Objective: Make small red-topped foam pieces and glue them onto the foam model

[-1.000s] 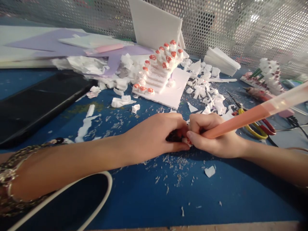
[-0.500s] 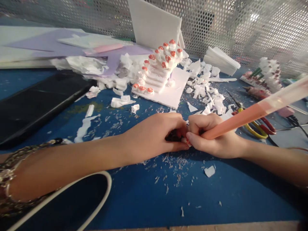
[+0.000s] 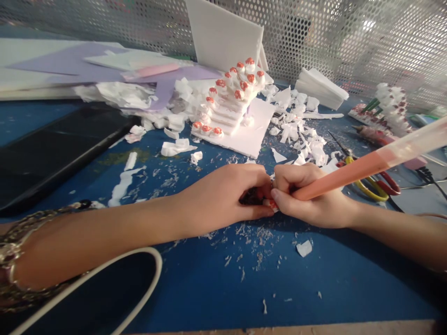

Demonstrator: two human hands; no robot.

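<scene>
In the head view, my right hand point(image 3: 310, 195) is closed around an orange marker point(image 3: 349, 174) with a pale, see-through rear end. The marker's tip is hidden by my fingers. My left hand point(image 3: 230, 193) pinches a small white piece with red marks point(image 3: 271, 204), mostly covered by the fingertips of both hands, which meet there. Behind them stands a white stepped foam model point(image 3: 226, 114) on a flat white base point(image 3: 256, 121). Little white lumps with red-orange tops line its steps and the base's front edge.
White scraps point(image 3: 296, 125) lie around the model. On the right are scissors point(image 3: 375, 186) with yellow and red handles, a pink glue gun point(image 3: 377, 135) and another white model point(image 3: 391, 107). A black phone point(image 3: 63, 149) lies left. A white cable point(image 3: 153, 265) loops below my left forearm.
My right hand and the marker have shifted very slightly, and a little more of the red-marked piece shows between the fingers. Both grips stay the same.
</scene>
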